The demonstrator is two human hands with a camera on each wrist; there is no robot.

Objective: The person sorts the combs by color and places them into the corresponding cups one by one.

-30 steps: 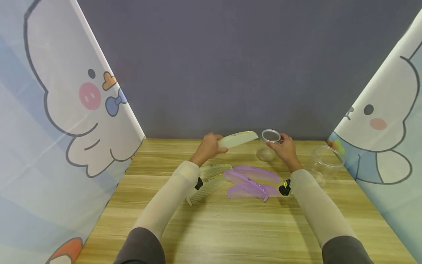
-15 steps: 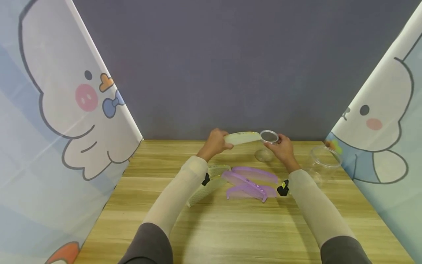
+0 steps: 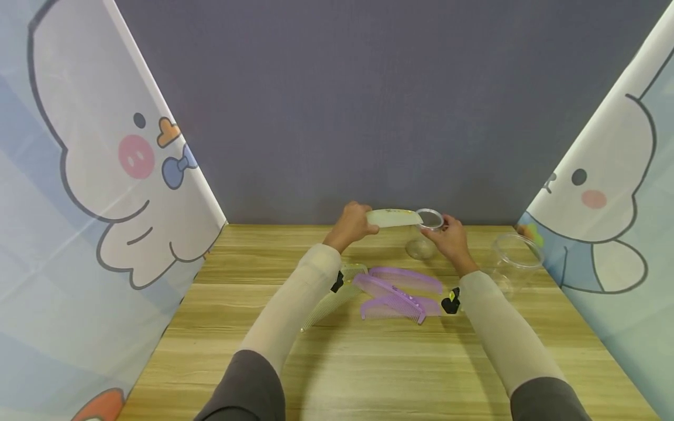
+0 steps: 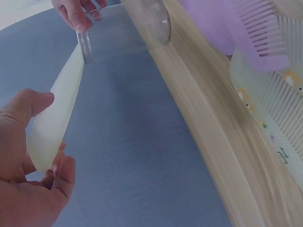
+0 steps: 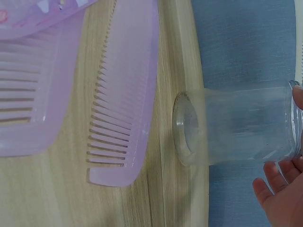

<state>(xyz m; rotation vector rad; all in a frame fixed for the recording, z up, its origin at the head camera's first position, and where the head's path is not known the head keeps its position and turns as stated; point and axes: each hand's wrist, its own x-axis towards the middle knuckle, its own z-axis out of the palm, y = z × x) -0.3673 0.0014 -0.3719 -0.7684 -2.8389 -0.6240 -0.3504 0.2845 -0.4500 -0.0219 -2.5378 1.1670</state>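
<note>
My left hand (image 3: 351,224) pinches a pale green comb (image 3: 392,218) between thumb and fingers, held above the back of the table. The comb's far end is right at the rim of a clear jar (image 5: 246,125), which is upright on the wood. With thumb and fingers my right hand (image 3: 451,240) grips that jar near its rim. In the left wrist view the held comb (image 4: 57,109) slants toward the jar's mouth. Purple combs (image 3: 405,279) lie overlapping on the table in front of the jar, and two more pale green combs (image 3: 329,307) lie left of them, partly behind my left sleeve.
A second clear jar (image 3: 518,257) stands at the right, beyond my right forearm. The wooden table (image 3: 368,368) ends at a dark grey backdrop (image 3: 337,117). Cartoon-printed sheets (image 3: 79,234) rise along both sides.
My left hand has moved right with the pale green comb, bringing its end from left of the jar to the rim. The right hand keeps its grip on the jar.
</note>
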